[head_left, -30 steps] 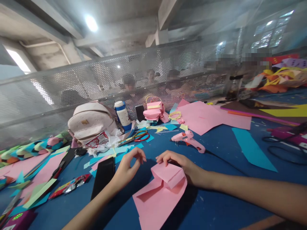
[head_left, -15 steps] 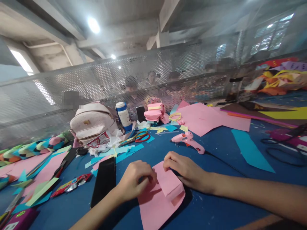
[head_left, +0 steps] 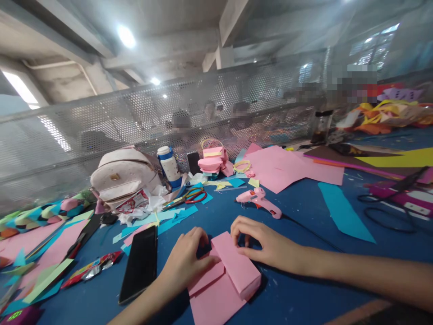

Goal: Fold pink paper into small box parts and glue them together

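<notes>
A sheet of pink paper, folded into a flat-topped, box-like strip on its right side, lies on the blue table in front of me. My left hand is at its left edge, thumb resting on a flap and the other fingers curled. On the far right edge, my right hand has its thumb and bent forefinger against the folded strip. Some fingertips of both hands are hidden. Beyond the right hand lies a pink glue gun, its black cord running right. A black phone is beside my left forearm.
Scissors lie among blue and yellow paper scraps. A white backpack, a bottle and a pink paper craft stand along the perforated metal screen. Large pink sheets and a blue strip are to the right.
The folded strip has turned and lies flatter, with its top more exposed. My right hand has shifted off the top to its edge. My left thumb has moved onto the flap.
</notes>
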### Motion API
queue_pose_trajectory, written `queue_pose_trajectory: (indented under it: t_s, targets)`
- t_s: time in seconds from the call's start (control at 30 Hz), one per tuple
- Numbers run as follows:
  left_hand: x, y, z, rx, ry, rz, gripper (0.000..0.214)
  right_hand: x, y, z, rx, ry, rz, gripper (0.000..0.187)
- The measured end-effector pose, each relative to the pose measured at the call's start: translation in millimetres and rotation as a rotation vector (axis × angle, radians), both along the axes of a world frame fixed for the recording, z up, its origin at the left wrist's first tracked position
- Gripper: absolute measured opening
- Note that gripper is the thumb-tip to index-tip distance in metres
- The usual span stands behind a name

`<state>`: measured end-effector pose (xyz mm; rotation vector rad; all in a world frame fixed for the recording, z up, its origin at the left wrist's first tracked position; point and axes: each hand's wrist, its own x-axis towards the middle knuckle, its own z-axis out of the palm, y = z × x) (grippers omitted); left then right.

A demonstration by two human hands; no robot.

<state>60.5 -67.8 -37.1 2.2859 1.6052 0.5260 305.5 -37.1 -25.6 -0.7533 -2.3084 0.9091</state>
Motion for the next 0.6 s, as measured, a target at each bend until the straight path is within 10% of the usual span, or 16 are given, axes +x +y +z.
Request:
queue_pose_trajectory:
  t_s: [0.33, 0.43, 0.6]
  targets:
    - [5, 5, 3.2, -0.250, -0.202, 0.054, 0.009, 2, -5, 5.6, -0.160, 0.203, -0.046, 0.026]
    - [4, 3, 17.5, -0.266, -0.371, 0.029, 0.006, 6, -4, 10.5, -0.108, 0.297, -0.070, 0.045]
    - [7, -5, 53.3, -0.066, -0.405, -0.002, 0.008, 5, -2, 21.2, -0.084, 0.393, -0.071, 0.023]
